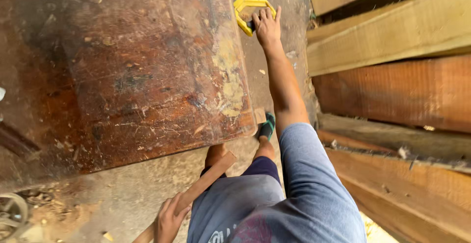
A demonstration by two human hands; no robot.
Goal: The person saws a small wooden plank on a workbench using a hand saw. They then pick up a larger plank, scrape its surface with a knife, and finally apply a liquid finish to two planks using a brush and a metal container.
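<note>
Sawdust covers the floor [127, 194] beside a scratched brown table [137, 66] and stacked beams [392, 32]. Right hand [267, 26] grips a yellow handle [244, 6]; left hand [169, 221] holds a stick [206, 181].

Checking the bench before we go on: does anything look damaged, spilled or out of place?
The bench top is badly worn: scratched, stained dark, with pale crusty patches near its right edge. Sawdust and chips litter the floor. The right hand reaches to a yellow handle; the left hand grips a wood strip.
</note>
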